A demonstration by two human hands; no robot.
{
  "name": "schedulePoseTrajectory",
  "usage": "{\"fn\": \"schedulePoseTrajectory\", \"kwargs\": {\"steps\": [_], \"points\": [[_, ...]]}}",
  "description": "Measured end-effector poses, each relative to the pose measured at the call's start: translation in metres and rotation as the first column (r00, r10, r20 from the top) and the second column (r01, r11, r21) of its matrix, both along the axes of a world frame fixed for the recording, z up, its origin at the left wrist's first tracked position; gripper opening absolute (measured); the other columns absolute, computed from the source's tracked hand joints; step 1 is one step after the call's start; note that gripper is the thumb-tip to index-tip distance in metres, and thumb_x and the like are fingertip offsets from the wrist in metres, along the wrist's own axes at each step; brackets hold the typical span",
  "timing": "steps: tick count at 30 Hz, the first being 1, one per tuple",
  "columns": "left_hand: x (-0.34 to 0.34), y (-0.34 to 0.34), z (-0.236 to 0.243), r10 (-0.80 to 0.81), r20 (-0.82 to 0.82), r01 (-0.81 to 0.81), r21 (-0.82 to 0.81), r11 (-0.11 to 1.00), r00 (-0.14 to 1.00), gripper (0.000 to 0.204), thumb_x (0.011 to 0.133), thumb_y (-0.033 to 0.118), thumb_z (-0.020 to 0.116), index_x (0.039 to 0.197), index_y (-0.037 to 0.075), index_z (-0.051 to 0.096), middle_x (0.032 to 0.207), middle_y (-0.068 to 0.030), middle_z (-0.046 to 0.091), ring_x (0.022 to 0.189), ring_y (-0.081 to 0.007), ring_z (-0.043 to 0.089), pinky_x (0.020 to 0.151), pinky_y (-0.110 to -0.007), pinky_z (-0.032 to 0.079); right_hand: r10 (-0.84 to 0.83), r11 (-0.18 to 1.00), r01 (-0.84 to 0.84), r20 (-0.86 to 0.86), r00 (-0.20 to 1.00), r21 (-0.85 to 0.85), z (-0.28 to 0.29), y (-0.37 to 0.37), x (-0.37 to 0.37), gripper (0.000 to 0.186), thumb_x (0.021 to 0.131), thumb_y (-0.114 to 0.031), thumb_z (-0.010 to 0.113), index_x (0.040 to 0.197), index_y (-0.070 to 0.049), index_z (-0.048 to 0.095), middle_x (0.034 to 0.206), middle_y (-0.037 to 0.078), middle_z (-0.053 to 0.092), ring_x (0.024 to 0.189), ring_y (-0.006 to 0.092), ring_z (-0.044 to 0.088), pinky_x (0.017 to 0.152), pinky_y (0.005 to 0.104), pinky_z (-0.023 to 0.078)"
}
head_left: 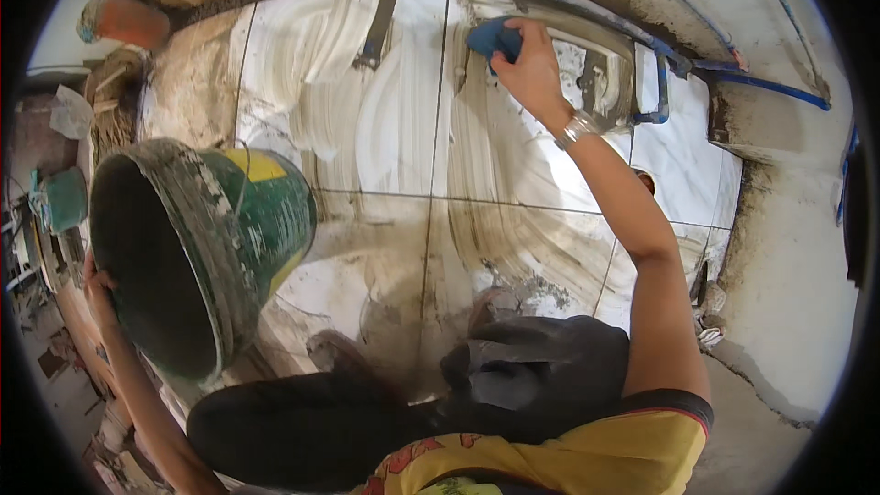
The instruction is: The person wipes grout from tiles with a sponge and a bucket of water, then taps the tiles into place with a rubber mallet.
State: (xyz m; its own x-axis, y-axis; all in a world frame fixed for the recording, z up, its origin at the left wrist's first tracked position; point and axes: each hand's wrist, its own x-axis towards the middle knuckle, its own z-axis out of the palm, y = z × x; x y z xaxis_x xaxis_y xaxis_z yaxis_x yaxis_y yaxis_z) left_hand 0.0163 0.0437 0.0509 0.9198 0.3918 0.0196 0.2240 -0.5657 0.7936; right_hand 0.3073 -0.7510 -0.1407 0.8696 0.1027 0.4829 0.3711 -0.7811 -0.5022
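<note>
My right hand (532,73) grips a blue sponge or cloth (488,37) against the smeared white floor tiles (367,128), near the pipes at the back wall. A metal band circles that wrist. At the left, my left hand (103,289) holds the rim of a green bucket (252,229) with a yellow patch, crusted with pale residue. The bucket is tipped on its side, its dark mouth facing left, and part of my hand is hidden by it. My dark-clad knees (522,376) are bent over the lower part of the tiles.
Blue pipes (770,87) run along the back wall and onto the tiles. An orange block (128,18) sits at the back left. A small green container (64,200) and debris (55,357) lie along the left. A rough-edged pale wall (788,257) bounds the right.
</note>
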Motion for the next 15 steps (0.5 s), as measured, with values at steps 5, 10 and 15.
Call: {"fn": "schedulePoseTrajectory", "kwargs": {"steps": [5,10,15], "points": [[0.008,0.009,-0.009,-0.02,-0.087,0.009,-0.125,0.992,0.996,0.061,0.1,0.036,0.057,0.147,-0.004,0.052,0.084,0.0037,0.054,0.073,-0.0051,0.044,0.067,-0.02,0.036,0.243,0.969,-0.216,-0.345,0.906,0.116,0.022,0.017,-0.095,0.053,0.076,-0.008,0.077,0.126,-0.001,0.06,0.097,0.017,0.06,0.096,0.0358,0.06,0.083,0.044,0.052],[-0.025,0.061,0.009,0.035,0.054,-0.035,0.002,0.999,0.998,0.065,0.102,0.045,0.056,0.144,-0.005,0.054,0.078,0.0041,0.053,0.068,-0.0057,0.042,0.066,-0.02,0.035,0.611,0.785,-0.609,-0.312,0.728,0.115,0.001,0.058,-0.169,0.038,0.08,-0.002,0.069,0.116,-0.001,0.061,0.1,0.017,0.058,0.095,0.0362,0.058,0.084,0.045,0.051],[0.001,0.006,-0.004,-0.04,0.025,0.04,-0.007,0.999,0.999,0.071,0.101,0.054,0.056,0.143,-0.004,0.056,0.071,0.0032,0.053,0.065,-0.0052,0.043,0.062,-0.02,0.034,0.529,0.827,-0.557,-0.234,0.815,-0.071,-0.023,0.036,-0.108,0.022,0.086,-0.006,0.063,0.108,-0.001,0.062,0.097,0.015,0.058,0.096,0.0347,0.059,0.085,0.0439,0.051]]}}
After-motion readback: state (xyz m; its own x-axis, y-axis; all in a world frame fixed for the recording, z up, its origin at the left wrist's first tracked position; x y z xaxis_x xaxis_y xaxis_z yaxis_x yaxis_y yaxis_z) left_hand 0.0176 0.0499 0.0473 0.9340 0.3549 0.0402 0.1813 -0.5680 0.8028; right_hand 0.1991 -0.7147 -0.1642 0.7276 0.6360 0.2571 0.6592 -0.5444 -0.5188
